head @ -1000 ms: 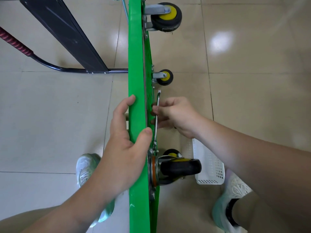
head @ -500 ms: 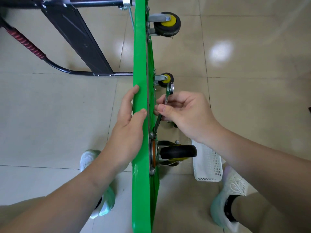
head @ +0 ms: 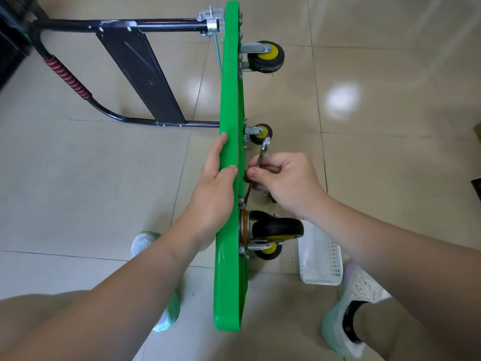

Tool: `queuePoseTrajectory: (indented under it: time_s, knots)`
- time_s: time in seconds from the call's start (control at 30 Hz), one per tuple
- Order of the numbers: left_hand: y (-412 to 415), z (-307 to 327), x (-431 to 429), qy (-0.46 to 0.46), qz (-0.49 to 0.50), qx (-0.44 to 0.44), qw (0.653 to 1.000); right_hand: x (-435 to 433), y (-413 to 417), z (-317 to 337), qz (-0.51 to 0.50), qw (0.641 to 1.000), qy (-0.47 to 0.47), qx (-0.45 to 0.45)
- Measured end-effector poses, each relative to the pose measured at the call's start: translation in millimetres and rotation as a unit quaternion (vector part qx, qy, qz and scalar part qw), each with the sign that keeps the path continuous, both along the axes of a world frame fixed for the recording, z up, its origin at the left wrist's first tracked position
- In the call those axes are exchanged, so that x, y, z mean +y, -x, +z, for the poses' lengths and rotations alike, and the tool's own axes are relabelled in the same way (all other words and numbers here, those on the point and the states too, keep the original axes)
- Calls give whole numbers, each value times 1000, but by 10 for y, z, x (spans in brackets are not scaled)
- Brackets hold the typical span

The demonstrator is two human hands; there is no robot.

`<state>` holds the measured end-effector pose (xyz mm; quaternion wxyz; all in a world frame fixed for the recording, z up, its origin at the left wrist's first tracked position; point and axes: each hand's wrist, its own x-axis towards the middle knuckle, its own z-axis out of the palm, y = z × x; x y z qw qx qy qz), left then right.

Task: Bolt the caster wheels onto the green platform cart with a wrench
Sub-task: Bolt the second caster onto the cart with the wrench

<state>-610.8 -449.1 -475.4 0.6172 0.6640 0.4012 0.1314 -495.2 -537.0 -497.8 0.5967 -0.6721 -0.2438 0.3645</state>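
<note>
The green platform cart (head: 229,256) stands on its long edge, its underside facing right. My left hand (head: 216,188) grips its upper edge, thumb over the rim. My right hand (head: 286,181) pinches a silver wrench (head: 261,156) whose lower end sits at a bolt just above the nearest caster wheel (head: 277,227), black with a yellow hub. Its upper ring end points up and away. Another wheel (head: 268,252) shows below the nearest one, and two casters (head: 260,133) (head: 265,57) are mounted farther along the underside.
A white perforated basket (head: 320,261) stands on the tiled floor right of the cart, beside my right shoe (head: 348,311). My left shoe (head: 145,243) is left of the cart. The black folding handle (head: 140,71) with a red grip lies on the floor to the far left.
The wrench's upper end has swung away from the cart's underside towards the right. My left hand slid a little along the edge, and the view pulled back.
</note>
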Motion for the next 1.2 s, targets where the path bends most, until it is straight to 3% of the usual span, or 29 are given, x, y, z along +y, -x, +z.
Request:
queuePoseTrajectory:
  time_s: [0.3, 0.6, 1.2]
  knots:
    - [28, 47, -63, -18, -17, -8, 1000, 33, 113, 11, -28, 999, 14, -13]
    - [65, 55, -106, -74, -46, 43, 995, 160, 78, 43, -7, 984, 75, -160]
    - [104, -64, -127, -116, -48, 54, 991, 241, -2, -49, 0, 984, 90, -155]
